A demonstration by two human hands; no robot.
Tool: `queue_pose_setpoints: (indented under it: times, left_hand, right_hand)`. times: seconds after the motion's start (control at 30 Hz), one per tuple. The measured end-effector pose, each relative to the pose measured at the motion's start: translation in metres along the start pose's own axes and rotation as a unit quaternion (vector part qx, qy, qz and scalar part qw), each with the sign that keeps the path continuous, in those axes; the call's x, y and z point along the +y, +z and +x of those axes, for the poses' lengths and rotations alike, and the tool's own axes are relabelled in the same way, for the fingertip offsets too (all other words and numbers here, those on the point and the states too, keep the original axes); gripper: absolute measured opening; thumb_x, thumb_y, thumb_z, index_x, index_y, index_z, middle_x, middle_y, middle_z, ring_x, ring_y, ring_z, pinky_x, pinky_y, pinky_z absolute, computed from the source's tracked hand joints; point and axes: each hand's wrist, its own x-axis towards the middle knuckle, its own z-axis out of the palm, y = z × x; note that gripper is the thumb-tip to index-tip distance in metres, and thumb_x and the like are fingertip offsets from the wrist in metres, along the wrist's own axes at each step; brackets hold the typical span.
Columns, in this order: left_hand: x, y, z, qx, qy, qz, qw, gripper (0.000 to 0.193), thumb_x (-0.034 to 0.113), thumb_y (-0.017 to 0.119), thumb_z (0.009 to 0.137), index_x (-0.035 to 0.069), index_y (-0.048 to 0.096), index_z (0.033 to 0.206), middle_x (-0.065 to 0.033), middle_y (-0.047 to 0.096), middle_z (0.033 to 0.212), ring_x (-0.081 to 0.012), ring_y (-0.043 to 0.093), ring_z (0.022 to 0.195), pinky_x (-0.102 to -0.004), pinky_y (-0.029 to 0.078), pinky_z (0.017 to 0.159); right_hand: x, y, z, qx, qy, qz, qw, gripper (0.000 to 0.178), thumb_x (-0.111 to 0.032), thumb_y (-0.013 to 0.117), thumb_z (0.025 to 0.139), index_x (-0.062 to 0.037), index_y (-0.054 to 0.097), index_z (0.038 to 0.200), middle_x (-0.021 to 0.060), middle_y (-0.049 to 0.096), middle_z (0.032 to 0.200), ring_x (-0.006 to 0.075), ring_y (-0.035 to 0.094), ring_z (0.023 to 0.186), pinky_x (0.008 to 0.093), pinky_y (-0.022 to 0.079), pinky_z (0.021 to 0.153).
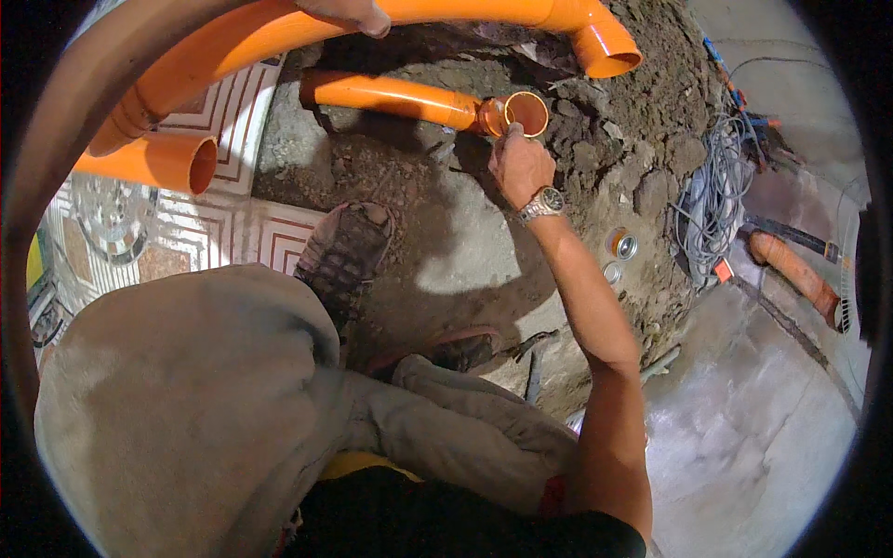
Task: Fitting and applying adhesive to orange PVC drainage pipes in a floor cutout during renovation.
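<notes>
A long orange pipe (446,11) with a downturned elbow at its right end crosses the top of the view. My left hand (349,13), partly cut off by the upper edge, is wrapped over this pipe. Below it a shorter orange pipe (391,98) lies in the dirt, its elbow (530,112) opening upward. My right hand (523,169), with a metal watch on the wrist, is closed at the near rim of that elbow. Its thumb and finger pinch the rim. What the curled fingers cover is hidden.
Patterned tiles (223,130) and another open orange pipe end (177,163) are at the left. Loose soil (642,121) banks up at the right. Two small cans (625,244), coiled grey cable (716,205) and an orange-brown pipe (795,274) lie farther right. My shoe (352,246) stands in the dirt.
</notes>
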Motion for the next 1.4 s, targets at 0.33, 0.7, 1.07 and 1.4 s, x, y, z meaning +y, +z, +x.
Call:
queue_pose_setpoints:
  times: [0.33,0.7,1.07,1.4]
  left_hand:
    - [-0.008,0.015,0.016,0.056,-0.013,0.054,0.997,0.114,0.06,0.078,0.076,-0.003,0.026,0.156,-0.0309,0.055,0.139,-0.044,0.057,0.124,-0.0498,0.046,0.101]
    - [0.013,0.005,0.007,0.051,-0.029,0.072,0.996,0.108,0.055,0.081,0.072,-0.002,0.034,0.151,-0.031,0.062,0.128,-0.044,0.061,0.117,-0.0494,0.049,0.096]
    - [0.004,0.027,0.019,0.153,0.107,-0.03,0.982,0.075,0.026,0.077,0.072,0.007,0.048,0.139,-0.0208,0.071,0.101,-0.0359,0.07,0.093,-0.0428,0.053,0.087]
    - [0.002,0.026,0.013,0.158,0.054,0.023,0.986,0.081,0.031,0.079,0.071,0.01,0.047,0.142,-0.0233,0.07,0.106,-0.0402,0.068,0.102,-0.0456,0.052,0.091]
  right_hand:
    - [-0.005,0.048,-0.02,0.039,0.26,0.623,0.737,0.02,-0.018,0.052,0.101,0.0013,0.058,0.098,0.0145,0.069,0.068,0.0166,0.057,0.046,0.032,0.042,0.043]
    - [0.04,0.024,-0.031,-0.001,0.272,0.609,0.745,0.019,-0.012,0.054,0.095,0.0039,0.064,0.095,0.014,0.067,0.064,0.0171,0.053,0.042,0.0313,0.04,0.039]
    - [0.145,-0.001,0.024,-0.02,0.183,0.356,0.916,0.022,-0.015,0.056,0.089,0.0025,0.07,0.089,0.0076,0.068,0.063,0.0144,0.059,0.046,0.0317,0.045,0.044]
    - [0.108,-0.031,0.087,-0.007,0.025,0.186,0.982,0.025,-0.022,0.06,0.081,-0.0062,0.075,0.069,0.0105,0.071,0.064,0.0275,0.071,0.061,0.0398,0.059,0.071]
